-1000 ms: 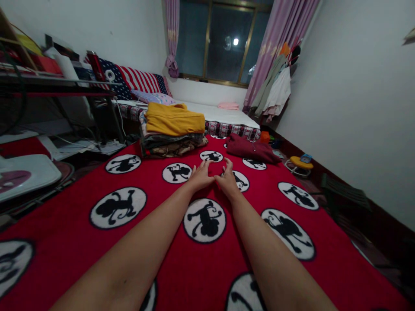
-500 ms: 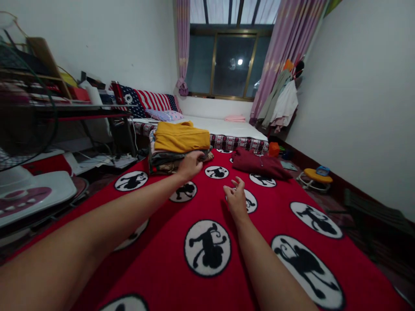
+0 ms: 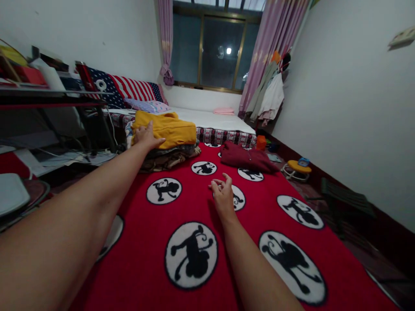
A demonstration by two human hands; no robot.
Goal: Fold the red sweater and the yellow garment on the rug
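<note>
Yellow cloth is seen left of the frame's centre: a folded garment [image 3: 177, 130] is laid on top of a stack of folded clothes [image 3: 167, 160], near the far edge of a red blanket [image 3: 142, 255]. The garment's left part is partly covered by the left hand [image 3: 145, 137], its fingers spread and its thumb pointed right; whether the cloth is pinched cannot be told. The right hand [image 3: 223, 196] is held over the blanket near the middle of the frame, fingers loosely bent and parted, with nothing gripped. The 2 hands are set well apart.

The blanket is patterned with white circles bearing black monkeys. Right of the stack, a dark red garment [image 3: 249, 159] is laid. Beyond, a bed [image 3: 210, 118] is covered in white, with a pink cloth [image 3: 223, 111] placed on it. At the top, a window [image 3: 222, 56] is flanked by 2 purple curtains [image 3: 259, 56]. Clothes [image 3: 272, 97] are hung at the upper right, and a yellow stool [image 3: 295, 166] is placed below them. At the upper left, a red flask [image 3: 84, 75] is seen by a cluttered desk [image 3: 39, 91].
</note>
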